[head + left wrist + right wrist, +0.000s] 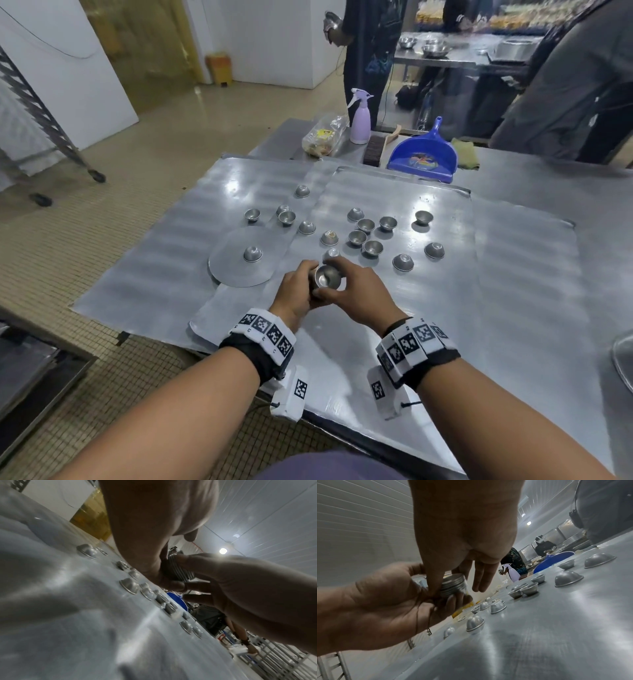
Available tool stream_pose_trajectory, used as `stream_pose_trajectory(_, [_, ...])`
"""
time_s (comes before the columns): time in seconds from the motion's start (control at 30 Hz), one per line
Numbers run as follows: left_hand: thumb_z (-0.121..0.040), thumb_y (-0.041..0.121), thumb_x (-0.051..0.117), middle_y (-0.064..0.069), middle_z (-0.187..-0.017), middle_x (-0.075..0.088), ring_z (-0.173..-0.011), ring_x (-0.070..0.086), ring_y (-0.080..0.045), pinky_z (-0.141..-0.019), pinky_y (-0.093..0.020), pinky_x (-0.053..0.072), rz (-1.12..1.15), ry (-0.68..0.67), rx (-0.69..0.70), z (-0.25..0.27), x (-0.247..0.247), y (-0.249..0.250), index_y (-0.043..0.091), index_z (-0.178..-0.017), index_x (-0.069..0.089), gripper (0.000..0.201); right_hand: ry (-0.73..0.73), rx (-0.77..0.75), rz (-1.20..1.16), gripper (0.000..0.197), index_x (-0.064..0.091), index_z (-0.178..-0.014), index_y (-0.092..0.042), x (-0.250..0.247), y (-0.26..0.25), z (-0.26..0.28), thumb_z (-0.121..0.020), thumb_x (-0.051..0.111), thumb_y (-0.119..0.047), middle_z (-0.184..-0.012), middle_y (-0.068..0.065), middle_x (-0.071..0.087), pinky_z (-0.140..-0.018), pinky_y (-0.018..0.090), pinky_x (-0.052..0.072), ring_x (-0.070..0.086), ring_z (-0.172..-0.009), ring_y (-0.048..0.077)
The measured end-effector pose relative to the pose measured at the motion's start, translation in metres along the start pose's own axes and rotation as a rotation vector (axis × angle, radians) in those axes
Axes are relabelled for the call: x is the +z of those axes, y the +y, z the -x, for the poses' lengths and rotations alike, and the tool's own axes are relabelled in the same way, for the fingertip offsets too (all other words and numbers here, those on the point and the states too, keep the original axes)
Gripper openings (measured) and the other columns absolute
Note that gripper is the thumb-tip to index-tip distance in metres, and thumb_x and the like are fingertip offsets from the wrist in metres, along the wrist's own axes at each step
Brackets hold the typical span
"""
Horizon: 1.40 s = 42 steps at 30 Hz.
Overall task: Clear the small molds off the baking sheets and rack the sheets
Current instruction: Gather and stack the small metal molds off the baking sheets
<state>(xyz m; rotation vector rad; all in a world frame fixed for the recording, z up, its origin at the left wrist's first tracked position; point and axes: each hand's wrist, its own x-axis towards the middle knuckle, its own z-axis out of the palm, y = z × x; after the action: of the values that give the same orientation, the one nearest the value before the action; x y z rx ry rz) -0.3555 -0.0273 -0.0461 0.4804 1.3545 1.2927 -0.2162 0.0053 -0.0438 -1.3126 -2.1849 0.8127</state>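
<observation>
Head view is showing both hands meeting over the near part of the baking sheets, busy with a stack of small molds (327, 278). The left hand (295, 291) is gripping the nested stack from the side, fingers curled round it, and the right hand (356, 291) is pinching the topmost mold by its rim with thumb and forefinger while its other fingers are sticking out straight. In the right wrist view the stacked rims are showing as a ribbed column (453, 586) between the two hands, held clear above the sheet.

Loose molds are lying scattered across the two overlapping baking sheets (428, 301), some upright like little bowls, some flipped dome-up; one upturned mold (363, 225) is sitting in a cluster on the right sheet, and a dome-up one (252, 254) is resting on a round metal disc (233, 270) on the left sheet. Another (331, 253) is sitting just beyond the hands.

At the far edge of the table a blue dustpan (423, 157), a lilac spray bottle (360, 120) and a brush are standing near each other, and a wheeled rack (41, 113) is standing off to the left on the tiled floor
</observation>
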Motion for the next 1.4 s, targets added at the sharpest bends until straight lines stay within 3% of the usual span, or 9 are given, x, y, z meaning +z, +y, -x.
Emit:
stream_pose_trajectory(0.17, [-0.086,0.017,0.063,-0.016,-0.074,0.063,-0.066,0.063,-0.029,-0.067,-0.037,0.055,-0.065,-0.004,0.022,-0.006,0.012,-0.001,0.001,-0.081,0.07,0.018,-0.012,0.041,-0.01,0.08,0.046,-0.145,-0.033,-0.011,0.017,0.01,-0.076,0.08,-0.054,-0.136,-0.01,0.062,-0.094,0.035,0.05,0.061,-0.116,0.013])
stream_pose_trajectory(0.33, [-0.091,-0.001,0.058,-0.016,-0.076,0.068,-0.066,0.072,-0.028,-0.075,-0.039,0.061,-0.269,0.002,0.012,-0.028,0.024,-0.019,0.0,-0.083,0.067,0.011,0.009,0.216,0.052,0.06,0.053,-0.139,-0.026,-0.037,0.065,0.017,-0.086,0.072,-0.048,-0.139,-0.005,0.058,-0.092,0.034,0.048,0.062,-0.112,0.017])
stream_pose_trajectory(0.43, [-0.093,0.0,0.056,-0.017,-0.082,0.068,-0.064,0.071,-0.027,-0.069,-0.04,0.059,-0.334,-0.035,-0.04,-0.034,0.032,-0.032,0.001,-0.09,0.063,0.008,0.034,0.338,0.101,0.052,0.058,-0.133,-0.024,-0.057,0.098,0.013,-0.087,0.071,-0.044,-0.134,0.0,0.062,-0.095,0.038,0.049,0.063,-0.111,0.022])
stream_pose_trajectory(0.6, [-0.094,-0.001,0.054,-0.025,-0.085,0.066,-0.059,0.071,-0.025,-0.059,-0.032,0.06,-0.391,-0.025,-0.026,-0.042,0.033,-0.048,-0.017,-0.102,0.06,0.019,0.042,0.437,0.141,0.05,0.059,-0.133,-0.021,-0.081,0.132,-0.008,-0.087,0.071,-0.038,-0.135,0.004,0.063,-0.097,0.037,0.046,0.061,-0.115,0.026])
stream_pose_trajectory(0.8, [-0.093,0.0,0.055,-0.02,-0.082,0.066,-0.061,0.071,-0.028,-0.068,-0.035,0.059,-0.343,0.0,-0.018,-0.046,0.032,-0.056,-0.003,-0.089,0.065,0.012,-0.058,0.423,0.175,0.05,0.055,-0.135,-0.01,-0.076,0.137,-0.039,-0.09,0.067,-0.028,-0.134,0.014,0.061,-0.095,0.04,0.045,0.058,-0.119,0.034])
stream_pose_trajectory(0.97, [-0.094,0.001,0.055,-0.019,-0.085,0.066,-0.069,0.073,-0.032,-0.07,-0.035,0.062,-0.322,0.004,-0.041,-0.049,0.032,-0.055,0.0,-0.088,0.065,0.012,-0.083,0.447,0.224,0.053,0.05,-0.14,-0.018,-0.062,0.142,-0.045,-0.09,0.065,-0.027,-0.14,0.011,0.051,-0.096,0.04,0.045,0.056,-0.121,0.033])
stream_pose_trajectory(1.1, [-0.094,0.002,0.054,-0.02,-0.087,0.066,-0.071,0.074,-0.031,-0.074,-0.036,0.062,-0.316,0.002,-0.045,-0.05,0.033,-0.056,-0.001,-0.091,0.065,0.012,-0.02,0.442,0.208,0.039,0.056,-0.128,-0.019,-0.054,0.144,-0.044,-0.09,0.065,-0.027,-0.128,0.01,0.057,-0.082,0.035,0.042,0.059,-0.11,0.033])
stream_pose_trajectory(1.2, [-0.095,0.002,0.054,-0.02,-0.087,0.065,-0.069,0.074,-0.03,-0.068,-0.031,0.062,-0.311,-0.007,-0.044,-0.05,0.032,-0.056,-0.001,-0.09,0.065,0.012,0.046,0.441,0.174,0.028,0.057,-0.117,-0.014,-0.05,0.142,-0.042,-0.09,0.061,-0.022,-0.111,0.012,0.065,-0.074,0.035,0.041,0.061,-0.101,0.035])
stream_pose_trajectory(1.4, [-0.095,0.002,0.054,-0.021,-0.088,0.065,-0.071,0.074,-0.031,-0.064,-0.028,0.061,-0.3,-0.01,-0.046,-0.05,0.032,-0.056,-0.002,-0.091,0.065,0.012,-0.024,0.413,0.174,0.056,0.048,-0.14,-0.018,-0.041,0.136,-0.03,-0.089,0.067,-0.03,-0.134,0.012,0.045,-0.092,0.038,0.045,0.059,-0.11,0.039])
